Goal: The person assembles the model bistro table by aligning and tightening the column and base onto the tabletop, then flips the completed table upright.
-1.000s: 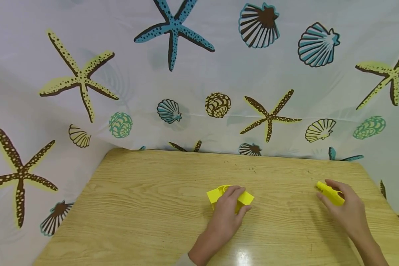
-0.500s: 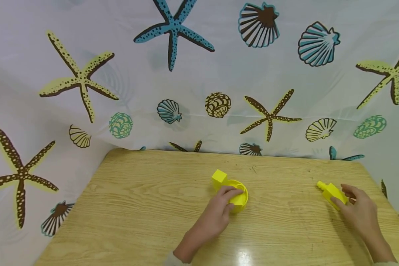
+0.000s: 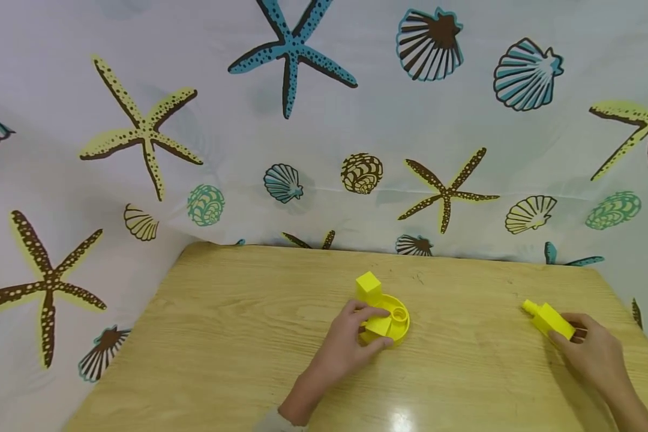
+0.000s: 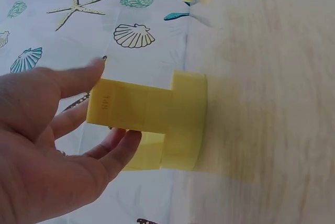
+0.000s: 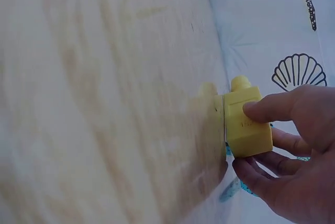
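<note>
My left hand (image 3: 341, 339) grips one of two square posts on a yellow round plastic base. In the left wrist view, the thumb lies along one side of that post (image 4: 131, 106) and the fingers reach round the other. The second post (image 3: 368, 283) rises at the back left of the base's round dish (image 3: 406, 327), and a small ring (image 3: 399, 314) shows inside it. Farther right, my right hand (image 3: 596, 354) holds a yellow bottle-shaped block (image 3: 552, 319) between thumb and fingers. Its narrow round neck (image 5: 241, 82) points away from the palm, toward the back left in the head view.
Both pieces are at the wood-grain table (image 3: 237, 336). A white cloth (image 3: 324, 132) printed with starfish and shells hangs behind the table's back edge and along its sides.
The base has turned clockwise, its posts going from left and right to back and front. My left hand has shifted onto the front post. The right hand has moved back along the bottle-shaped block.
</note>
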Action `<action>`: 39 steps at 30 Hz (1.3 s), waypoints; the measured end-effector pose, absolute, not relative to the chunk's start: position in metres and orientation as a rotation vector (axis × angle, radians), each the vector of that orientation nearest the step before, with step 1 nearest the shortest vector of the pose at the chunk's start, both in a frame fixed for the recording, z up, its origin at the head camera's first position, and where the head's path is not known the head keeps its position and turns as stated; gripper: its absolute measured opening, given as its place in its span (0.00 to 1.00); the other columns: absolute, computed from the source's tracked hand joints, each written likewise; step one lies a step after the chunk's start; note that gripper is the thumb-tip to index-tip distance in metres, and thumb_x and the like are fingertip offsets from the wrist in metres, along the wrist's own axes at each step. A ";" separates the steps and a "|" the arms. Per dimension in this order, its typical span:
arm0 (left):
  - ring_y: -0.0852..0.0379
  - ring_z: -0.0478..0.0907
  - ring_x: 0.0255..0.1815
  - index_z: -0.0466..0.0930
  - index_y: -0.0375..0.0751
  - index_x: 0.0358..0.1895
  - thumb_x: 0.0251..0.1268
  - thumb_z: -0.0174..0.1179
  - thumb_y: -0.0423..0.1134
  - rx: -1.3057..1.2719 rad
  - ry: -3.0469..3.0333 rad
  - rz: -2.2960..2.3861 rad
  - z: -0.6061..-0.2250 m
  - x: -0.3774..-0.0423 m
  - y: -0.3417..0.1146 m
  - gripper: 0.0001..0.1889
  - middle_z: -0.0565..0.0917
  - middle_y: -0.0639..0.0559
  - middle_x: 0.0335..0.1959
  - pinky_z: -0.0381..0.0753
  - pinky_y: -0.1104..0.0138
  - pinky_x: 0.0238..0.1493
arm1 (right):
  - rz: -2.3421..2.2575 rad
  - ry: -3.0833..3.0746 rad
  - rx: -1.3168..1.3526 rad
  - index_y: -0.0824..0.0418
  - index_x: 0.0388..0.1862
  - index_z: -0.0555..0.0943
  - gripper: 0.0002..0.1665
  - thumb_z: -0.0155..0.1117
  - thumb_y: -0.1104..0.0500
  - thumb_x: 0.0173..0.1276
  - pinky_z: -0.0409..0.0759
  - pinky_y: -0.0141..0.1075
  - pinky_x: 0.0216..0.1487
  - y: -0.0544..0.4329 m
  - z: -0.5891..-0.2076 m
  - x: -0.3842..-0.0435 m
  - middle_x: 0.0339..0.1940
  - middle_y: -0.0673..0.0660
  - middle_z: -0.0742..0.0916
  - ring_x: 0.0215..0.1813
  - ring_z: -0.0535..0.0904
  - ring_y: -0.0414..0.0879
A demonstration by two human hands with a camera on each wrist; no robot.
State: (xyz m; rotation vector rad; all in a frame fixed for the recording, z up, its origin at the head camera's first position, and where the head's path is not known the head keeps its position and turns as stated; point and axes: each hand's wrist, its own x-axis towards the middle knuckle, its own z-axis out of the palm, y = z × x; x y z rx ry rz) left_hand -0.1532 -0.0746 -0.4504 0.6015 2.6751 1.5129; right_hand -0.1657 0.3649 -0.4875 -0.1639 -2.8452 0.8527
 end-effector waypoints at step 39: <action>0.46 0.78 0.61 0.83 0.38 0.59 0.66 0.71 0.33 0.457 2.480 1.889 -0.466 -0.164 -0.095 0.19 0.81 0.45 0.58 0.79 0.53 0.64 | 1.564 -2.333 0.200 0.66 0.70 0.75 0.30 0.71 0.61 0.71 0.80 0.22 0.52 0.271 -0.440 -0.176 0.64 0.59 0.82 0.59 0.77 0.28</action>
